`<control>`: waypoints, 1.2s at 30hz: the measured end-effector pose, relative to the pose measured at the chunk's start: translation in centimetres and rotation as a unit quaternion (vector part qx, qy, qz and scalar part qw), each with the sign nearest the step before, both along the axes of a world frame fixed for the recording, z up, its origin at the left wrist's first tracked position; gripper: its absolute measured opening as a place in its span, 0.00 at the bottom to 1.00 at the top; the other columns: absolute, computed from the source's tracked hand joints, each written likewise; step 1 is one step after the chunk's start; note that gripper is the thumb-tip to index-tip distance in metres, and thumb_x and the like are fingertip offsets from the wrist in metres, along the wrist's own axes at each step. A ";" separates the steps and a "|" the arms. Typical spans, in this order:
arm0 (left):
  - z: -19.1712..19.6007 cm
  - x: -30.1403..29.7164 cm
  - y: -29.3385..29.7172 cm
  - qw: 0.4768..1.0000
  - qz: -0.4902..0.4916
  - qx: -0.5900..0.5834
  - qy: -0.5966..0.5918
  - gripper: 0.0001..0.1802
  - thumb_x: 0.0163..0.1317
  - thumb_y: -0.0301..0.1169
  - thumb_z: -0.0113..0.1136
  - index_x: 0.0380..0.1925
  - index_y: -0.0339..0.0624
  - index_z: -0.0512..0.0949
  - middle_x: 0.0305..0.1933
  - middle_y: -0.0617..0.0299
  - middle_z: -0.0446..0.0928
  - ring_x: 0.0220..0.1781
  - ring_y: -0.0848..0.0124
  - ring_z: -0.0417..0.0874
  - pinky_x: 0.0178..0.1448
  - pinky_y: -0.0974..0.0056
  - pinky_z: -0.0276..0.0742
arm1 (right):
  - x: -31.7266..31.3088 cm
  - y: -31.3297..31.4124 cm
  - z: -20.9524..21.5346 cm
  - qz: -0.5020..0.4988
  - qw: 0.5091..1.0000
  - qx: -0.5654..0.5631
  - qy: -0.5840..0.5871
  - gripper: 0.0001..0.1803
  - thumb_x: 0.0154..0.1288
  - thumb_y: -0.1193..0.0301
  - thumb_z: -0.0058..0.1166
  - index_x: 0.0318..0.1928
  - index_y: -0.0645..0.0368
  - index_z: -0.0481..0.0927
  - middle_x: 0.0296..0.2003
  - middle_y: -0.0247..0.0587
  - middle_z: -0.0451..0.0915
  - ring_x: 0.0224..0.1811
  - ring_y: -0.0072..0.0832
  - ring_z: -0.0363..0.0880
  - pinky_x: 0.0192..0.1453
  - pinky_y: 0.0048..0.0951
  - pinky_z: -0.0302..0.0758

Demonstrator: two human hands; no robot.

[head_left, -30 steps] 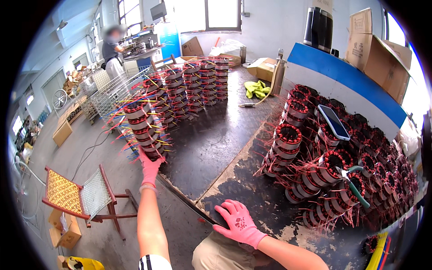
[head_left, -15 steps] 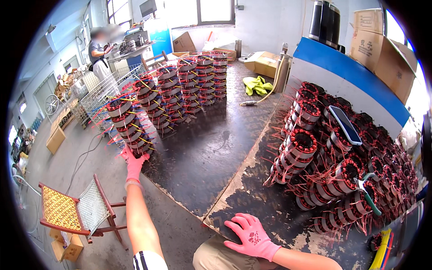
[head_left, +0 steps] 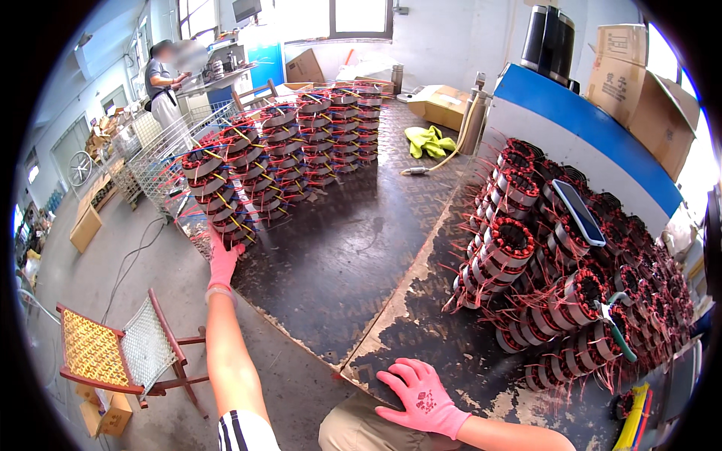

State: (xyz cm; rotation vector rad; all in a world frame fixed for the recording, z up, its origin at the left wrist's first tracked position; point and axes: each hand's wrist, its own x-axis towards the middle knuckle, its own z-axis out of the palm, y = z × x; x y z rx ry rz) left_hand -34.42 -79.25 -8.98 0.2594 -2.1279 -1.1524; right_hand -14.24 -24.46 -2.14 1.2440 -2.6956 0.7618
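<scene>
Along the left edge of the table (head_left: pixel 323 270), the nearest stack of wire-wound rings (head_left: pixel 216 194) stands a little closer to the row of similar stacks (head_left: pixel 314 141) than half a second ago, so it now reads as the near end of that line. The left hand (head_left: pixel 223 264), in a pink glove, is at the stack's foot by the table's edge; thumb and fingers spread against the base, but the rings hide part of them, so whether it grips or only pushes I cannot tell. The right hand (head_left: pixel 423 400), gloved alike, rests palm down at the table's near edge, fingers loosely spread, nothing visible in it. On the table's right side, a heap of red-wired rings (head_left: pixel 545 319) carries a phone (head_left: pixel 577 213) and green-handled pliers (head_left: pixel 621 340).
</scene>
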 end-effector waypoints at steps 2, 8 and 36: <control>-0.8 -0.3 -2.5 1.000 0.002 -0.021 -0.009 0.65 0.51 0.11 0.65 0.82 0.48 0.34 0.80 0.48 0.59 0.76 0.60 0.68 0.76 0.61 0.64 | 0.1 -0.4 0.1 0.006 1.000 -0.006 -0.001 0.36 0.60 0.48 0.66 0.64 0.52 0.74 0.58 0.44 0.72 0.68 0.45 0.67 0.72 0.50 0.64; -0.7 -1.9 -0.4 1.000 0.002 -0.011 -0.024 0.65 0.54 0.08 0.58 0.82 0.50 0.28 0.81 0.48 0.57 0.76 0.58 0.67 0.76 0.62 0.64 | 0.0 0.1 0.1 0.002 1.000 -0.003 -0.004 0.36 0.60 0.48 0.66 0.64 0.53 0.74 0.58 0.44 0.72 0.68 0.44 0.67 0.72 0.49 0.64; 7.7 29.2 56.2 0.829 -0.484 -0.189 0.207 0.29 0.55 0.27 0.69 0.58 0.30 0.73 0.58 0.46 0.73 0.59 0.44 0.77 0.64 0.43 0.74 | 12.6 20.9 0.5 -0.098 0.972 -0.211 0.015 0.16 0.61 0.73 0.59 0.51 0.55 0.82 0.52 0.44 0.82 0.57 0.44 0.79 0.64 0.43 0.74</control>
